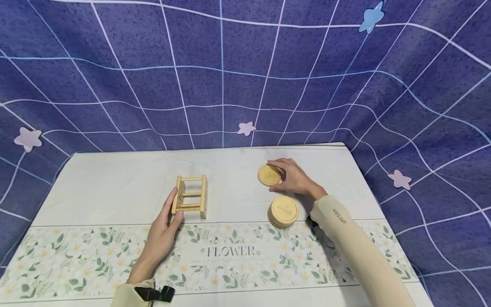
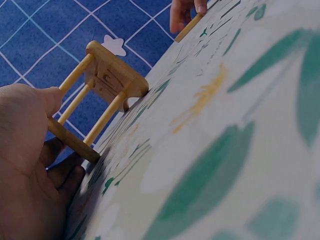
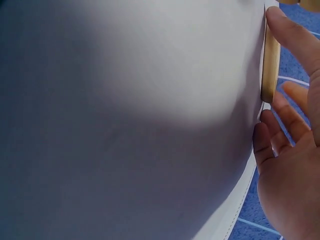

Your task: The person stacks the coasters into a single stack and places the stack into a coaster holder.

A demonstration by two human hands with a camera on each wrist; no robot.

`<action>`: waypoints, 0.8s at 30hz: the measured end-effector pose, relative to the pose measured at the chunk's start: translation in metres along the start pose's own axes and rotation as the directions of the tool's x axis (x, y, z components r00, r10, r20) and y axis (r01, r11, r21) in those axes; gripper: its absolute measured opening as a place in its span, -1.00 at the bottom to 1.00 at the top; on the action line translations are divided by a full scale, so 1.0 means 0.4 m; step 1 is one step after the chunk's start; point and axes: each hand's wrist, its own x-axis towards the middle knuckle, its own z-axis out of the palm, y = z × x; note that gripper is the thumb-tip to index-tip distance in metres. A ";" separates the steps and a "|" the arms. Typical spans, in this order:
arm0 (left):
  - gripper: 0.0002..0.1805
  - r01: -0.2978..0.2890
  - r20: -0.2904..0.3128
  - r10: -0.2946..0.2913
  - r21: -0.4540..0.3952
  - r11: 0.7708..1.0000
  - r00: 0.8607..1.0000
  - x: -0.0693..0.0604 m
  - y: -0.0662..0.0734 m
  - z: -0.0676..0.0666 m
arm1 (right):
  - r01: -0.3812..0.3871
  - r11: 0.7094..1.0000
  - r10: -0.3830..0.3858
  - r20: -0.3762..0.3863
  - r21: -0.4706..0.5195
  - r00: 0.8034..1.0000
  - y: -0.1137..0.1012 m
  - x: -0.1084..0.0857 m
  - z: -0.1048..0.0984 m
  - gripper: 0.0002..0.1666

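Observation:
My left hand grips the left side panel of a small wooden coaster rack, thumb on one side and fingers on the other. Its two panels are joined by thin rods, and no coaster sits between them. Farther right, my right hand spans a round wooden coaster lying flat on the table, fingertips at its far edge and thumb at its near edge. The right wrist view shows this coaster edge-on between thumb and fingers. Just nearer stands a stack of matching coasters, printed lettering on the top one.
The table is covered by a white cloth with a floral band reading FLOWER. Behind and beside it hangs a blue curtain with a grid of lines and stars.

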 end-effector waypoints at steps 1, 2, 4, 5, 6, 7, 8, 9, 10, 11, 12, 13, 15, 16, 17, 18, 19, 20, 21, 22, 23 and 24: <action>-0.22 0.001 -0.001 -0.001 0.002 1.000 1.000 0.001 0.000 0.000 | 0.000 1.000 0.000 0.000 0.000 1.000 0.000 0.001 0.001 0.14; -0.23 0.004 -0.001 -0.004 0.002 1.000 1.000 0.001 0.001 0.000 | 0.002 1.000 -0.002 -0.002 0.002 1.000 0.000 0.001 0.002 0.13; -0.22 0.008 0.001 -0.008 0.005 1.000 1.000 0.001 0.000 0.000 | -0.001 1.000 0.001 -0.003 0.009 1.000 0.000 0.001 0.004 0.13; -0.22 0.009 0.002 -0.009 0.006 1.000 1.000 0.001 -0.001 0.000 | -0.001 1.000 0.001 -0.003 0.013 1.000 0.000 0.000 0.004 0.12; -0.22 0.012 0.002 -0.012 0.006 1.000 1.000 0.001 -0.002 0.000 | -0.002 1.000 0.002 -0.004 0.015 1.000 0.001 0.000 0.005 0.12; -0.21 0.014 0.003 -0.014 0.006 1.000 1.000 0.001 -0.004 0.000 | -0.002 1.000 0.002 -0.003 0.015 1.000 0.001 -0.001 0.005 0.12; -0.21 0.013 0.003 -0.013 0.006 1.000 1.000 0.001 -0.005 0.000 | -0.001 1.000 0.001 -0.005 0.013 1.000 0.001 -0.001 0.006 0.10; -0.21 0.012 0.004 -0.012 0.006 1.000 1.000 0.001 -0.006 0.000 | -0.002 1.000 0.003 -0.011 0.012 1.000 0.003 -0.001 0.008 0.09; -0.21 0.009 0.002 -0.009 0.007 1.000 1.000 0.002 -0.007 0.000 | 0.000 1.000 0.000 -0.013 0.010 1.000 0.003 -0.001 0.009 0.08; -0.21 0.011 0.004 -0.011 0.007 1.000 1.000 0.002 -0.007 -0.001 | 0.000 1.000 0.000 -0.015 0.007 1.000 0.004 0.000 0.009 0.07; -0.21 0.010 0.004 -0.010 0.007 1.000 1.000 0.003 -0.008 -0.002 | -0.001 1.000 0.001 -0.016 0.000 1.000 0.004 0.000 0.010 0.06; -0.21 0.008 0.004 -0.008 0.007 1.000 1.000 0.003 -0.008 -0.002 | -0.005 1.000 0.005 -0.013 -0.003 1.000 0.003 0.000 0.010 0.05; -0.21 0.009 0.005 -0.009 0.008 1.000 1.000 0.002 -0.007 -0.002 | -0.018 1.000 0.018 -0.003 -0.006 1.000 0.001 0.000 0.010 0.03; -0.20 0.011 0.005 -0.011 0.009 1.000 1.000 0.002 -0.007 -0.003 | -0.025 1.000 0.026 0.005 -0.008 1.000 -0.001 0.000 0.009 0.02; -0.20 0.014 0.007 -0.014 0.009 1.000 1.000 0.002 -0.006 -0.003 | -0.034 0.999 0.034 0.009 -0.007 0.999 -0.003 0.000 0.008 0.01; -0.20 0.013 0.006 -0.013 0.009 1.000 1.000 0.002 -0.007 -0.002 | -0.042 0.999 0.042 0.011 -0.007 0.999 -0.005 0.000 0.008 0.01; -0.20 0.014 0.006 -0.014 0.009 1.000 1.000 0.002 -0.006 -0.002 | -0.050 0.999 0.050 0.012 -0.007 0.999 -0.006 0.000 0.008 0.00; -0.20 0.014 0.006 -0.014 0.011 1.000 1.000 0.002 -0.005 -0.001 | -0.055 0.998 0.055 0.012 -0.007 0.998 -0.007 0.000 0.008 -0.01; -0.20 0.017 0.007 -0.017 0.011 1.000 1.000 0.003 -0.005 -0.001 | -0.059 0.998 0.059 0.009 -0.007 0.998 -0.006 0.001 0.009 -0.02; -0.21 0.019 0.007 -0.019 0.012 1.000 1.000 0.003 -0.005 -0.001 | -0.065 0.998 0.065 0.008 -0.009 0.998 -0.007 0.001 0.009 -0.02; -0.21 0.021 0.008 -0.021 0.012 1.000 1.000 0.003 -0.003 -0.001 | -0.066 0.998 0.066 0.006 -0.013 0.998 -0.007 0.001 0.010 -0.03; -0.21 0.019 0.007 -0.019 0.012 1.000 1.000 0.003 -0.003 -0.001 | -0.069 0.997 0.069 0.005 -0.021 0.998 -0.007 0.002 0.011 -0.03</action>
